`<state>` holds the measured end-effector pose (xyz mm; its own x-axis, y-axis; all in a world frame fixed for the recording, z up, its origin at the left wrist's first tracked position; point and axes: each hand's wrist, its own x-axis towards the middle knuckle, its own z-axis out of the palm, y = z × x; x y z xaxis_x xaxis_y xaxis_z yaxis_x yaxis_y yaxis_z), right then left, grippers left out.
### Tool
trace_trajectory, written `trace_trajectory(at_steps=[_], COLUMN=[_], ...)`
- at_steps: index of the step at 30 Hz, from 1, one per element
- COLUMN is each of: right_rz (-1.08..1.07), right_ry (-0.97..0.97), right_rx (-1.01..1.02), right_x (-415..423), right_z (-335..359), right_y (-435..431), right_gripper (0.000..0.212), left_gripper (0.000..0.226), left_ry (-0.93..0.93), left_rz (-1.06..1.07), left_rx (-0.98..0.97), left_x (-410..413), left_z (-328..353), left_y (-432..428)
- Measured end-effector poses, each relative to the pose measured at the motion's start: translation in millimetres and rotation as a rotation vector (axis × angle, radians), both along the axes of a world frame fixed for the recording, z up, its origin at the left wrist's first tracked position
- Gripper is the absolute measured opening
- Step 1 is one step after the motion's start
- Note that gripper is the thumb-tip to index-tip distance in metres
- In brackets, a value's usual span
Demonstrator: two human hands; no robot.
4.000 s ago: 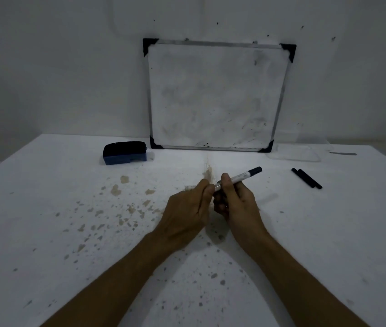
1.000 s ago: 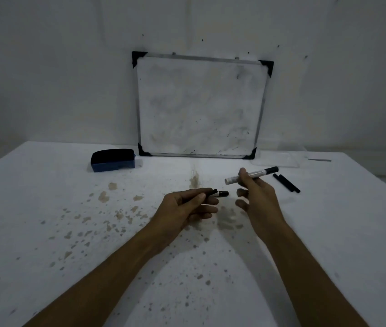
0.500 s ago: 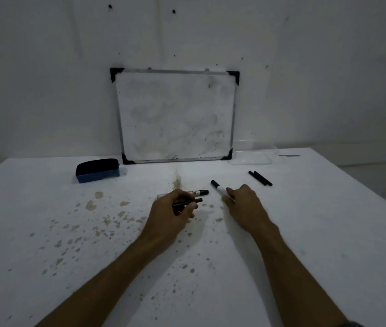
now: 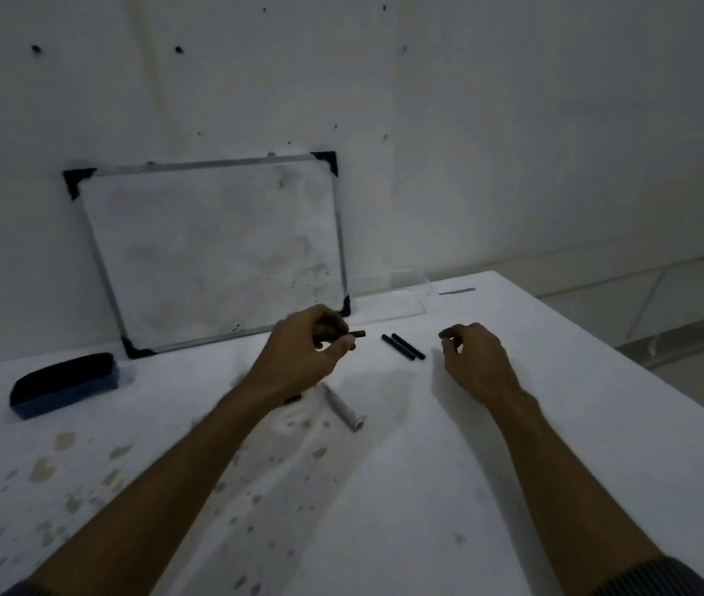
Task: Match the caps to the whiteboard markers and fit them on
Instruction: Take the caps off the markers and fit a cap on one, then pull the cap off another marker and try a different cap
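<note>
- Left hand (image 4: 302, 359) grip: fingers pinched on a dark marker (image 4: 343, 335), tip end poking out toward the two black caps (image 4: 403, 347).
- Right hand (image 4: 477, 359) grip: loosely curled, holding nothing, just right of the caps.
- Caps lie side by side, touching, on the desk (image 4: 513, 466).
- Grey-barrelled marker (image 4: 343, 408) rests below the caps, near the left wrist.
- Risk: caps look identical in dim light; picking the wrong one means a poor fit, and a nudge could roll either away.
</note>
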<state>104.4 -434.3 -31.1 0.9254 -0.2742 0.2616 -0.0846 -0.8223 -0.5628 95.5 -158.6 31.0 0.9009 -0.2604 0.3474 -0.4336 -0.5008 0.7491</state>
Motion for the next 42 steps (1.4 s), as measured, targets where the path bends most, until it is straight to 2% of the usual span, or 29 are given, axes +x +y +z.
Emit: trace_trajectory(at_steps=[4, 6, 9, 14, 22, 28, 33, 36, 42], right_rz=[-0.014, -0.012, -0.015, -0.032, -0.036, -0.007, 0.013, 0.044, 0.122], right_ry=[0.135, 0.165, 0.151, 0.119, 0.103, 0.125, 0.055, 0.023, -0.050], right_rx=[-0.235, -0.288, -0.324, -0.314, -0.305, -0.231, -0.048, 0.065, 0.185], right_x=[25.2, 33.5, 40.6, 44.6, 46.6, 40.4, 32.3, 21.5, -8.1], right_z=[-23.0, -34.2, -43.1, -47.5, -49.3, -40.0, -23.1, -12.6, -3.5], right_y=[-26.0, -28.3, -31.3, -33.4, -33.4, -34.7, -33.7, -28.0, 28.9], right_gripper=[0.053, 0.058, 0.060, 0.060, 0.060, 0.057, 0.038, 0.029, 0.023], left_gripper=[0.013, 0.013, 0.018, 0.031, 0.034, 0.033, 0.028, 0.026, 0.037], left_ry=[0.033, 0.036, 0.042, 0.139, 0.249, 0.125, -0.078, -0.165, -0.274], left_rz=[0.032, 0.031, -0.004, -0.041, 0.003, -0.005, -0.123, -0.208, -0.213], left_rx=[0.089, 0.137, 0.236, 0.617, 0.793, 0.762, 0.744, 0.720, 0.712], left_x=[65.4, 100.9, 149.6, 213.8, 244.3, 208.1, 123.4, 60.5, -16.4], left_z=[15.5, 18.9, 22.3, 18.1, -8.8, 20.3, 53.1, 37.9, -33.9], left_y=[-44.7, -67.4, -102.3, -141.5, -156.2, -148.8, -104.4, -60.2, 22.9])
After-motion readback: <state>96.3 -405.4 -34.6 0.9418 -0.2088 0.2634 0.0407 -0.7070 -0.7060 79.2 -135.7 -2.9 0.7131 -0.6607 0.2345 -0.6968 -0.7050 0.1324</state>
